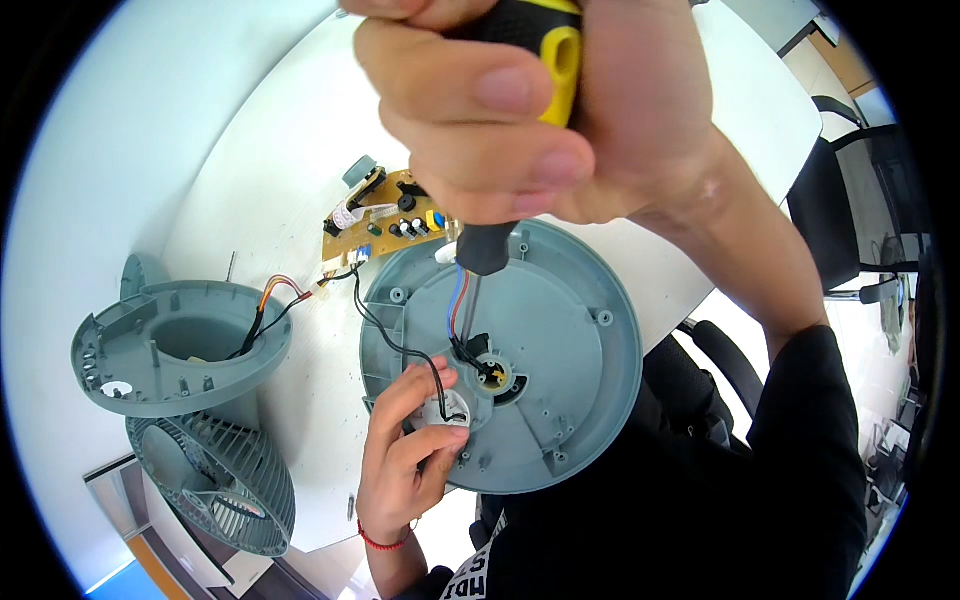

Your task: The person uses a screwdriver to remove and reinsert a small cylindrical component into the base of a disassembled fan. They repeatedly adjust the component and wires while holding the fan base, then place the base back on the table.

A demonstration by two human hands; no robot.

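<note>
Right hand: right hand point(540, 110) fills the upper centre of the view, fingers curled tight round the black-and-yellow handle of a screwdriver point(490, 240), fist closed on it.
Left hand: left hand point(405, 455) comes up from the lower edge, a red cord at the wrist; thumb and fingers pinch a small white round part point(443, 410) against the lower left of the disc.
Screwdriver: held nearly upright; metal shaft runs down from the black collar to the hub at the disc's centre; the tip itself is hidden among the wires.
Round base plate: grey plastic round base plate point(560, 360) lies inner face up at the near edge of the table, ribs and screw posts showing, with a yellowish ring at the central hole.
Wires: red and blue wires point(457, 300) run beside the shaft to the hub; a black cable point(385, 335) loops from the white part up and off to the left.
Circuit board: yellow circuit board point(385, 228) lies just beyond the plate, partly under the right hand.
Housing: grey housing shell point(180, 345) sits well to the left, orange and black leads entering it.
Grille: grey slatted grille point(215, 485) lies under and in front of the housing.
Table: white table point(270, 170) bears all parts.
Chairs: black office chairs point(850, 210) stand at the right.
</note>
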